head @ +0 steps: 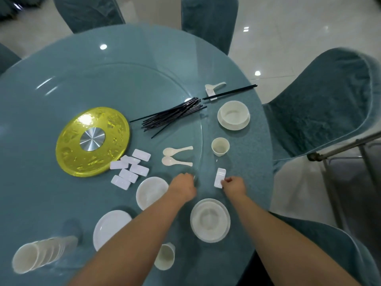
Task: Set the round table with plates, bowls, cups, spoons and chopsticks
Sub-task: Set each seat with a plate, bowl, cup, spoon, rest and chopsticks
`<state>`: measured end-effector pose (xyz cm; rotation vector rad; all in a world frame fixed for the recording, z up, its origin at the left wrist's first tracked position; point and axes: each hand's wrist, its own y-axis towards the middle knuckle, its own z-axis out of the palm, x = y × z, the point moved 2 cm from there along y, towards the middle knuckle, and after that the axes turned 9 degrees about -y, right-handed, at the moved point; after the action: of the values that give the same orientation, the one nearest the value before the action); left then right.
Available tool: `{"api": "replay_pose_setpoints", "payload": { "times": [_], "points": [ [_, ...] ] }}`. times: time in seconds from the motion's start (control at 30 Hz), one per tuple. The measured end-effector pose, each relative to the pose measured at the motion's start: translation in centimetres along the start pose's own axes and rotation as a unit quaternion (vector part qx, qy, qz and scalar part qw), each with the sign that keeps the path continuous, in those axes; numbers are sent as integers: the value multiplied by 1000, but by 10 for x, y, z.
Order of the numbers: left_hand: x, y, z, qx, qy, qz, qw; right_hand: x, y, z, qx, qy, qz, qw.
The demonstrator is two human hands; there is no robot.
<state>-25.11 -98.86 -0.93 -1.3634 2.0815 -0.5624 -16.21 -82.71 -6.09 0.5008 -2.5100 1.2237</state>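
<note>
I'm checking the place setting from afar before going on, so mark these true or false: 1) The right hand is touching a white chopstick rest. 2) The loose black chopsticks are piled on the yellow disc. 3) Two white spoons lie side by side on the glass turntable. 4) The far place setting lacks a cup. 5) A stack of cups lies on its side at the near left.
1) True: the right hand pinches the near end of the chopstick rest.
2) False: the chopstick pile lies on the glass beside the yellow disc.
3) True: the two spoons lie together.
4) False: a cup stands near its bowl.
5) True: the cup stack lies tipped over.
</note>
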Motion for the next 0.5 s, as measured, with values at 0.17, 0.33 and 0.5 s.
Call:
{"api": "replay_pose_setpoints", "payload": {
  "times": [0.17,0.33,0.5],
  "points": [
    [8,-7,6,-2,18,-4,1000,-1,-1,5,1,-4,6,1000],
    [13,-17,8,18,21,-11,1000,4,-13,7,-30,-4,-21,999],
    [25,-38,15,25,-5,-8,1000,34,-39,22,-21,-21,-109,994]
  ]
}}
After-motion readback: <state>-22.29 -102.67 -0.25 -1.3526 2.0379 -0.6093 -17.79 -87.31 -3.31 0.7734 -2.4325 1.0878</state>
